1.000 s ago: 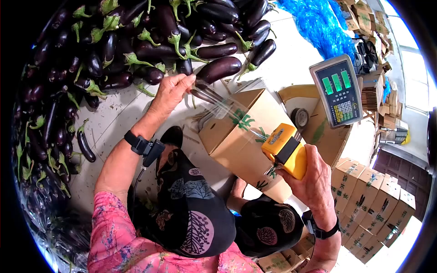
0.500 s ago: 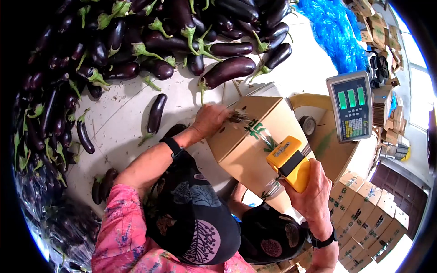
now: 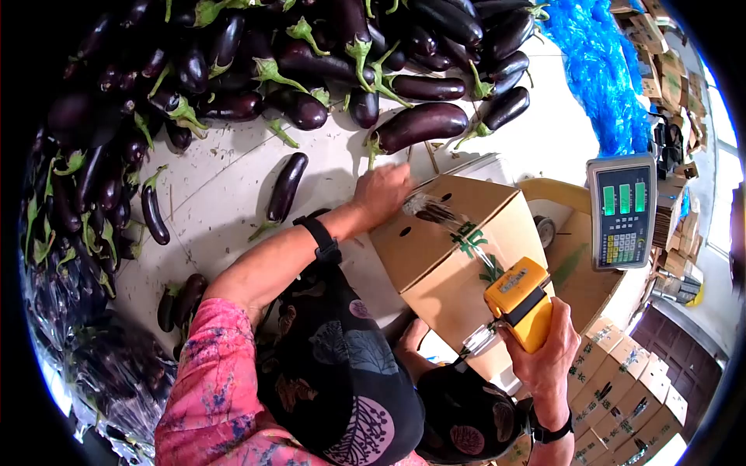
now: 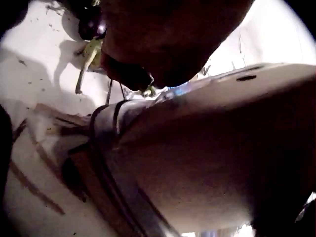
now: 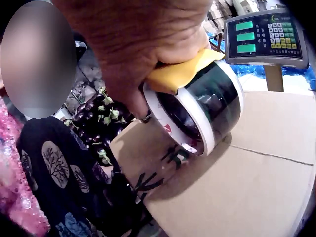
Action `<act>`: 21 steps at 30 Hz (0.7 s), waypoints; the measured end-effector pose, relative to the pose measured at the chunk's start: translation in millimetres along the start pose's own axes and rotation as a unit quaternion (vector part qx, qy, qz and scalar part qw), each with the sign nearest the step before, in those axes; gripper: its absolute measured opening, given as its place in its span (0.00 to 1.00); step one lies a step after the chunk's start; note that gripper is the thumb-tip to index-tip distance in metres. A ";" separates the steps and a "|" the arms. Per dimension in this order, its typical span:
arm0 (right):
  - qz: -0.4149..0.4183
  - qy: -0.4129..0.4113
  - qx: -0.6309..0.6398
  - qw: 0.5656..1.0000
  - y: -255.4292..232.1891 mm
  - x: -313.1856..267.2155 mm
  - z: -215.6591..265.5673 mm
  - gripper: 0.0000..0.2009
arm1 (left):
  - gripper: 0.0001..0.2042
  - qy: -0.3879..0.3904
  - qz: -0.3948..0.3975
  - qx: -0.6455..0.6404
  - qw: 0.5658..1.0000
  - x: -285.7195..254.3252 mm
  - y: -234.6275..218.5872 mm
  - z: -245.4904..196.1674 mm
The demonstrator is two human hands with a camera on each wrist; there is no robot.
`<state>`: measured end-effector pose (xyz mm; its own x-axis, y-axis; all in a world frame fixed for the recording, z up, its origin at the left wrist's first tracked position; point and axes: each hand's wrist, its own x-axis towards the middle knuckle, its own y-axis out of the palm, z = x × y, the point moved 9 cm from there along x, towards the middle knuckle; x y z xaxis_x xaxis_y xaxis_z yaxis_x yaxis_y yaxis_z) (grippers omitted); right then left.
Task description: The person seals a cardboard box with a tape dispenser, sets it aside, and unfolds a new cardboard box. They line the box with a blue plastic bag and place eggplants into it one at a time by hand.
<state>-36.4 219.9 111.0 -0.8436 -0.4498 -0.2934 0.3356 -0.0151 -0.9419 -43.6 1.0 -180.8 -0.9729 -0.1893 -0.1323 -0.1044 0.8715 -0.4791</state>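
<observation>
A yellow tape dispenser (image 3: 519, 297) is gripped by my right hand (image 3: 548, 342) above the near end of a cardboard box (image 3: 447, 291). Its roll of tape (image 5: 215, 101), with white rims, shows large in the right wrist view. A strip of clear tape (image 3: 443, 211) runs along the box's top seam, over green printed characters, and looks wrinkled at the far edge. My left hand (image 3: 382, 193) is at that far end of the box, beside the tape's end. In the left wrist view it is dark over the box, its fingers mostly hidden.
A big heap of eggplants (image 3: 311, 62) covers the floor ahead and left, with a loose eggplant (image 3: 287, 186) nearer. A scale display (image 3: 623, 210) stands right of the box. Blue plastic film (image 3: 594, 70) lies behind; stacked printed boxes (image 3: 622, 388) stand at the right.
My left hand has gone from holding the stretched tape out past the box to the box's far end, and the tape now lies along the top. My right hand still holds the dispenser.
</observation>
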 end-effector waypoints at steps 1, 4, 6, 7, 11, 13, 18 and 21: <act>-0.003 0.001 0.006 1.000 -0.3 0.6 -0.4 0.32 | 0.15 -0.038 -0.027 -0.069 0.997 8.2 -8.7 -4.6; -0.013 -0.012 0.025 1.000 -1.1 1.2 -2.0 0.31 | 0.17 0.124 -0.138 -0.123 0.975 25.4 -4.1 -45.0; -0.017 -0.009 0.033 0.999 -1.4 -0.9 -9.9 0.32 | 0.14 0.252 -0.138 -0.087 0.954 23.5 41.3 -42.3; -0.022 -0.006 0.039 0.999 -2.0 -3.0 -12.3 0.32 | 0.14 0.331 -0.126 -0.046 0.934 23.7 53.4 -35.8; -0.040 -0.024 0.054 0.997 -4.2 -3.3 -13.4 0.32 | 0.11 0.210 -0.137 0.106 0.962 22.9 42.6 -17.4; -0.037 -0.004 0.049 0.998 -1.5 -5.8 -18.3 0.31 | 0.09 0.171 -0.099 0.130 0.972 23.1 39.3 -18.2; -0.049 -0.025 0.038 0.998 -3.2 -8.2 -12.5 0.31 | 0.06 0.072 -0.091 0.126 0.985 4.8 27.0 -10.2; -0.034 -0.036 0.036 0.998 -0.2 -9.8 -14.0 0.32 | 0.08 0.106 -0.071 0.132 0.983 10.8 45.0 9.9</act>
<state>-34.2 236.8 111.8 -0.8344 -0.5080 -0.2138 0.3096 -0.1111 -0.9443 -56.8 33.7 -212.4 -0.9763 -0.1786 0.1220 -0.2127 0.6894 -0.6925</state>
